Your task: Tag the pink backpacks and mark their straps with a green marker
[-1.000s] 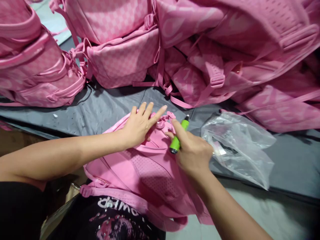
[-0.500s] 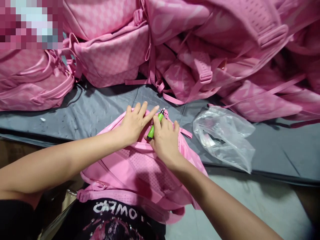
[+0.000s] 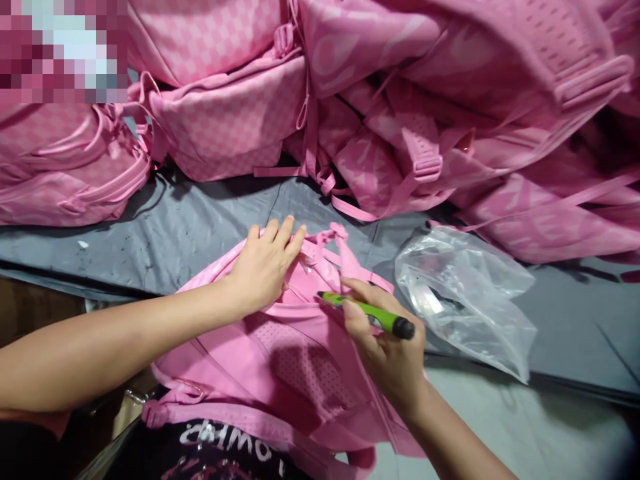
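Observation:
A pink backpack (image 3: 295,347) lies against my body at the table's near edge, its perforated back panel towards me. My left hand (image 3: 265,263) rests on its top rim, palm down, fingers stretched out and slightly apart; the thumb is hidden. In my right hand (image 3: 390,340) is a green pen (image 3: 373,312) with black ends, gripped between thumb and fingers. Its narrow black tip points left, over the bag's top opening. Beside that tip, a pink loop strap (image 3: 339,237) stands up from the top of the bag.
Several pink backpacks (image 3: 235,120) are heaped along the far side of the table, some checkered. A clear plastic bag (image 3: 470,293) with something small inside lies on the grey table cover (image 3: 210,207), right of my bag. A pale floor (image 3: 480,420) shows below the table edge.
My right hand has moved right and towards me, away from my left hand. The green pen has turned, its narrow tip now pointing left. My left hand has shifted slightly left on the rim.

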`<state>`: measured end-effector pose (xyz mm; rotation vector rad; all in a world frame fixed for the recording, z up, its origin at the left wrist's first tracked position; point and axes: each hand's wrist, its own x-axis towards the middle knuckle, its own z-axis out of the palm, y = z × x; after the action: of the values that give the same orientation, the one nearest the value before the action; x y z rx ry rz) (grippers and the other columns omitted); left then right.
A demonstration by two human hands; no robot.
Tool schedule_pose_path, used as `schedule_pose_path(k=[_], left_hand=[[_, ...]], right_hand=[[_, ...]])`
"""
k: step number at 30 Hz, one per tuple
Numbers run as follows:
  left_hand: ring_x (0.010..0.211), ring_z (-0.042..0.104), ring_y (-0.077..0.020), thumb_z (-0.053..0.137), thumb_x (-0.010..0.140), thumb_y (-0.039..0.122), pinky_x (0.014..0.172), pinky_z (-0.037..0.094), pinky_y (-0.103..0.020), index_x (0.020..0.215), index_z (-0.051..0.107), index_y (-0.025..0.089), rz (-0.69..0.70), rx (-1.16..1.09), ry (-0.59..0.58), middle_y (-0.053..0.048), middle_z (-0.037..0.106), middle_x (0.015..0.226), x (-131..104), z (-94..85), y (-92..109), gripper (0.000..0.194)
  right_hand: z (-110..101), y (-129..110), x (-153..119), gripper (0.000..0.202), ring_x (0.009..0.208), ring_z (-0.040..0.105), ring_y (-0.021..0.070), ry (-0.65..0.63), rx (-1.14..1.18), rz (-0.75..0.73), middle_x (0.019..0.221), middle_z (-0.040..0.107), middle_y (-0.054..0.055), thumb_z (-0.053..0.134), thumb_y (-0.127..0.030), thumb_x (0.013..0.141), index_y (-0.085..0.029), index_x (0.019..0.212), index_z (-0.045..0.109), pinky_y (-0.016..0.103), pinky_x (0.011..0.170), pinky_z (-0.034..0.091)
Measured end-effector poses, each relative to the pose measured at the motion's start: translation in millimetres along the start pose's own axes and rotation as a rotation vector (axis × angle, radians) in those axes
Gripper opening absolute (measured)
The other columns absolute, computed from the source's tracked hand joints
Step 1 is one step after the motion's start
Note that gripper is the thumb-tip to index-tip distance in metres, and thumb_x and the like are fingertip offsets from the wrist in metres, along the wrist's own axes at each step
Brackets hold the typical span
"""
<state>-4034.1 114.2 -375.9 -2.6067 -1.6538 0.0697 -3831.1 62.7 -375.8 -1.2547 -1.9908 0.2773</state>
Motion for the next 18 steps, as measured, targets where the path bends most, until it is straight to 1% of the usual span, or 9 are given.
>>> schedule_pose_path(k=[1, 3, 5, 6, 7, 9, 12, 15, 18], left_hand=[[0.132, 0.037, -0.0362, 0.067, 0.081, 0.038, 0.100, 0.037, -0.049, 0.154, 0.023, 0.012, -0.004, 0.002, -0.005, -0.019, 0.023, 0.160, 0.3, 0.3, 0.3, 0.089], [0.132, 0.036, -0.0356, 0.066, 0.082, 0.037, 0.100, 0.037, -0.048, 0.154, 0.023, 0.013, -0.006, 0.007, -0.006, -0.019, 0.023, 0.160, 0.5, 1.0, 0.5, 0.088], [0.132, 0.036, -0.0355, 0.067, 0.081, 0.038, 0.101, 0.036, -0.048, 0.154, 0.023, 0.013, -0.006, 0.007, 0.003, -0.018, 0.023, 0.160, 0.4, 2.1, 0.3, 0.088], [0.132, 0.036, -0.0356, 0.068, 0.081, 0.039, 0.101, 0.036, -0.048, 0.154, 0.024, 0.013, -0.006, 0.004, 0.008, -0.018, 0.024, 0.160, 0.4, 2.8, 0.1, 0.089], [0.131, 0.037, -0.0356, 0.067, 0.081, 0.039, 0.101, 0.036, -0.048, 0.153, 0.025, 0.013, -0.007, -0.001, 0.014, -0.018, 0.024, 0.160, 0.4, 3.5, -0.2, 0.088], [0.128, 0.039, -0.0353, 0.066, 0.082, 0.037, 0.100, 0.036, -0.048, 0.152, 0.028, 0.013, -0.006, -0.013, 0.023, -0.018, 0.027, 0.159, 0.8, 4.8, -0.6, 0.083], [0.126, 0.040, -0.0353, 0.064, 0.083, 0.034, 0.100, 0.036, -0.049, 0.151, 0.029, 0.013, -0.008, -0.024, 0.023, -0.018, 0.028, 0.158, 2.0, 5.7, -1.2, 0.079], [0.128, 0.038, -0.0359, 0.063, 0.083, 0.035, 0.100, 0.035, -0.048, 0.152, 0.029, 0.014, -0.010, -0.035, -0.001, -0.017, 0.026, 0.159, 3.2, 5.3, -1.8, 0.079], [0.127, 0.039, -0.0352, 0.059, 0.086, 0.033, 0.099, 0.036, -0.048, 0.152, 0.029, 0.015, -0.013, -0.048, -0.009, -0.016, 0.027, 0.158, 3.6, 4.7, -2.4, 0.075]], right_hand=[[2.6, -2.7, 4.2, 0.016, 0.074, 0.066, 0.0180, -0.053, 0.069, 0.046, 0.086, 0.072, 0.005, 0.059, -0.027, 0.091, -0.019, 0.102, 0.067, 0.031, 0.071, 0.051], [9.9, -4.6, 14.6, 0.008, 0.071, 0.067, 0.0158, -0.236, 0.164, 0.071, 0.084, 0.073, 0.002, 0.065, -0.026, 0.087, -0.021, 0.091, 0.069, 0.027, 0.067, 0.051], [14.1, -2.1, 23.4, 0.006, 0.070, 0.067, 0.0145, -0.446, 0.164, 0.013, 0.082, 0.073, -0.001, 0.066, -0.023, 0.085, -0.023, 0.087, 0.071, 0.026, 0.068, 0.051], [13.8, 0.1, 25.9, 0.007, 0.070, 0.067, 0.0145, -0.520, 0.137, -0.021, 0.082, 0.073, -0.001, 0.065, -0.022, 0.085, -0.024, 0.087, 0.072, 0.026, 0.069, 0.051], [11.9, 2.5, 27.1, 0.008, 0.071, 0.067, 0.0147, -0.566, 0.112, -0.050, 0.083, 0.073, 0.000, 0.064, -0.022, 0.086, -0.024, 0.089, 0.072, 0.027, 0.071, 0.051], [5.4, 6.7, 25.9, 0.012, 0.073, 0.067, 0.0149, -0.602, 0.093, -0.086, 0.086, 0.073, 0.001, 0.062, -0.023, 0.089, -0.024, 0.095, 0.072, 0.028, 0.072, 0.052], [-2.4, 8.6, 20.3, 0.016, 0.079, 0.069, 0.0164, -0.592, 0.095, -0.099, 0.094, 0.074, 0.003, 0.058, -0.024, 0.093, -0.024, 0.102, 0.071, 0.031, 0.077, 0.053], [-0.1, 4.9, 17.2, 0.017, 0.085, 0.071, 0.0187, -0.558, 0.093, -0.115, 0.096, 0.075, 0.004, 0.057, -0.025, 0.093, -0.024, 0.104, 0.070, 0.034, 0.081, 0.053], [6.2, -2.4, 18.4, 0.016, 0.078, 0.070, 0.0175, -0.552, 0.071, -0.163, 0.092, 0.075, 0.003, 0.056, -0.023, 0.092, -0.023, 0.098, 0.071, 0.033, 0.076, 0.052]])
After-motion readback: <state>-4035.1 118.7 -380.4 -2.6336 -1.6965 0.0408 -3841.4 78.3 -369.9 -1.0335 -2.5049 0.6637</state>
